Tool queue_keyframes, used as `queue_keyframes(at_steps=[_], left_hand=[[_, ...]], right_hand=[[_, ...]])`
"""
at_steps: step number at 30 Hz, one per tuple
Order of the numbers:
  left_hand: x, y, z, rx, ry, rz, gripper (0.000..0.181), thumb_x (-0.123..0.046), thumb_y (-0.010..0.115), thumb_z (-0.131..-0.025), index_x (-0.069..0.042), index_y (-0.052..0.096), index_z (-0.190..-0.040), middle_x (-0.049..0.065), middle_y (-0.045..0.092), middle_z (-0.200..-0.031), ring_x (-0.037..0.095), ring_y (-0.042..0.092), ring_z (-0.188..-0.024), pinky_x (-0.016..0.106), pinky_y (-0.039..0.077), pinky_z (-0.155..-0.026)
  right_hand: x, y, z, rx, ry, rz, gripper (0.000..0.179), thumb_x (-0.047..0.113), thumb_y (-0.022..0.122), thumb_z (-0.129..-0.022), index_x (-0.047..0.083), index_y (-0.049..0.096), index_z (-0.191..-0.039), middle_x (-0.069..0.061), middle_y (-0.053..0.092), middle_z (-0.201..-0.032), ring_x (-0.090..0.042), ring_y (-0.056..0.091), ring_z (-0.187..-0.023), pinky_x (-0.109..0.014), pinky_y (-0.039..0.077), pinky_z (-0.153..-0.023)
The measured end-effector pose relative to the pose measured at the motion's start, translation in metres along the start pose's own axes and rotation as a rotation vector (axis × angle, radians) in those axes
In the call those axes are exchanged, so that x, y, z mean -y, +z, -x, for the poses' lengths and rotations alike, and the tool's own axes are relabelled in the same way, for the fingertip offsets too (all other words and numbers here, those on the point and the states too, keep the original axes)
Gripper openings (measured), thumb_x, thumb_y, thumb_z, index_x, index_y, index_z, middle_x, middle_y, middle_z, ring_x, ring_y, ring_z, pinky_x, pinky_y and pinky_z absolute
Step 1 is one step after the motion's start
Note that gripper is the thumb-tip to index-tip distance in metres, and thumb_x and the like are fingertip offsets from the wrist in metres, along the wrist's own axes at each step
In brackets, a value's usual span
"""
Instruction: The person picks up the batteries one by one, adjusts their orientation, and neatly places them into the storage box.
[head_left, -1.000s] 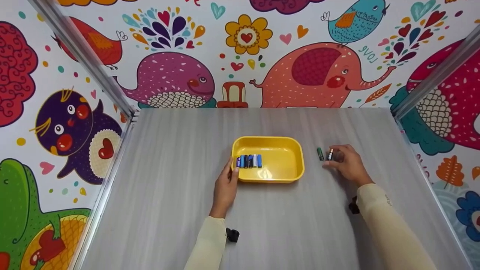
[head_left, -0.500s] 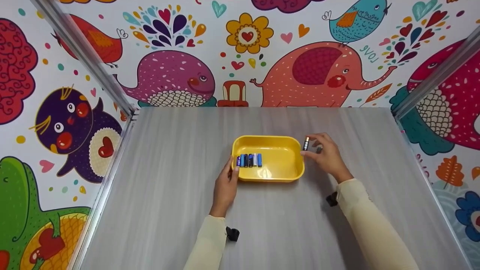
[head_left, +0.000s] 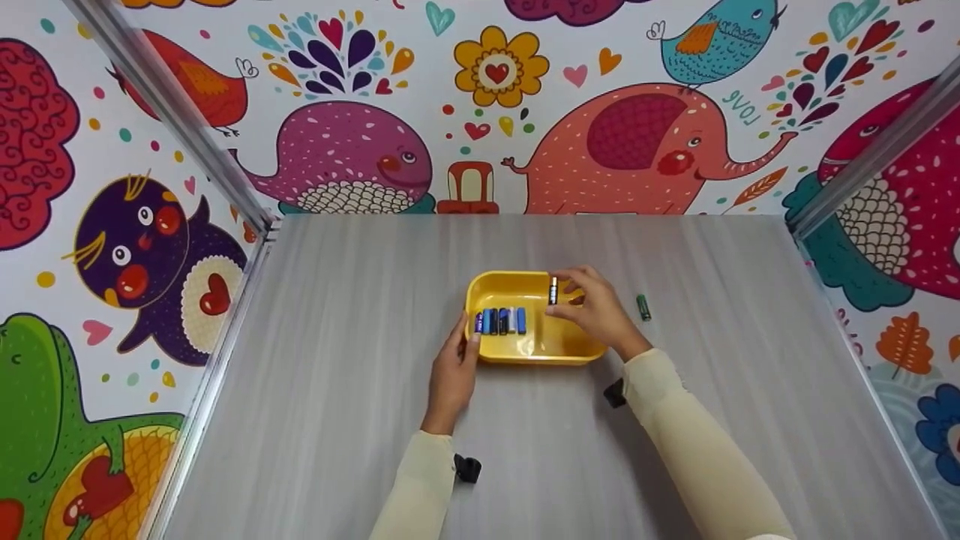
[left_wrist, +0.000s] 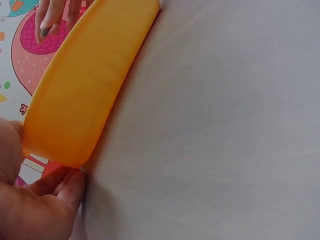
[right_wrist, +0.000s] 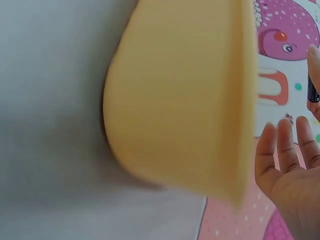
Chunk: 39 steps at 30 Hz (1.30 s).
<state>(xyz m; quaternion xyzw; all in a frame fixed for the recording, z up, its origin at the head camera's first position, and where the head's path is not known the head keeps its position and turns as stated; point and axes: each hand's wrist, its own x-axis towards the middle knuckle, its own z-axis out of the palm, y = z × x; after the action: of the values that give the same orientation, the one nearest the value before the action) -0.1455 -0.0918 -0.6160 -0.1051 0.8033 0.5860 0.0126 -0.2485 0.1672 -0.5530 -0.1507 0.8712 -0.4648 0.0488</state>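
With our left hand point(head_left: 455, 358) steadying the yellow tray point(head_left: 525, 285), our right hand point(head_left: 596, 309) pinches the black battery point(head_left: 553, 290); we should lay it parallel beside the row of batteries point(head_left: 500, 321).

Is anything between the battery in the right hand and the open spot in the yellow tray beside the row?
Nothing visible. The right hand holds the battery above the yellow tray; the floor right of the battery row is bare.
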Motion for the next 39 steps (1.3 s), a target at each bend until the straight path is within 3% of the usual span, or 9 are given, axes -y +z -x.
queue_keyframes(at_steps=[9, 16, 26, 39], left_hand=[[-0.002, 0.0, 0.0, 0.006, -0.006, -0.004, 0.06, -0.051, 0.047, -0.106, -0.033, 0.03, -0.161, -0.008, 0.034, -0.166, 0.016, 0.038, -0.15, 0.037, 0.04, -0.119], [-0.001, 0.001, -0.001, 0.008, -0.018, -0.012, 0.059, -0.052, 0.046, -0.106, -0.036, 0.03, -0.161, -0.009, 0.033, -0.166, 0.016, 0.037, -0.15, 0.038, 0.04, -0.119], [0.002, 0.002, -0.002, -0.004, -0.015, -0.013, 0.058, -0.05, 0.048, -0.106, -0.039, 0.03, -0.16, -0.011, 0.034, -0.165, 0.015, 0.038, -0.15, 0.037, 0.04, -0.119], [0.001, 0.002, -0.002, 0.002, -0.013, 0.003, 0.059, -0.05, 0.047, -0.106, -0.035, 0.031, -0.161, -0.009, 0.033, -0.166, 0.017, 0.038, -0.151, 0.039, 0.04, -0.119]], right_hand=[[-0.006, 0.031, -0.006, 0.057, 0.069, -0.017, 0.057, 0.028, 0.084, -0.086, 0.018, 0.063, -0.138, -0.005, 0.054, -0.132, -0.037, 0.054, -0.127, -0.055, 0.048, -0.109], [-0.013, 0.047, -0.009, 0.076, 0.148, 0.005, 0.055, 0.03, 0.084, -0.086, 0.021, 0.064, -0.136, 0.001, 0.053, -0.13, -0.028, 0.051, -0.126, -0.048, 0.045, -0.115], [-0.021, 0.054, -0.012, 0.103, 0.198, 0.008, 0.054, 0.029, 0.087, -0.082, 0.023, 0.068, -0.132, -0.002, 0.054, -0.123, -0.027, 0.051, -0.121, -0.047, 0.046, -0.113], [-0.026, 0.056, -0.015, 0.122, 0.174, 0.133, 0.052, 0.029, 0.09, -0.078, 0.019, 0.071, -0.125, -0.006, 0.057, -0.124, -0.026, 0.053, -0.115, -0.043, 0.048, -0.107]])
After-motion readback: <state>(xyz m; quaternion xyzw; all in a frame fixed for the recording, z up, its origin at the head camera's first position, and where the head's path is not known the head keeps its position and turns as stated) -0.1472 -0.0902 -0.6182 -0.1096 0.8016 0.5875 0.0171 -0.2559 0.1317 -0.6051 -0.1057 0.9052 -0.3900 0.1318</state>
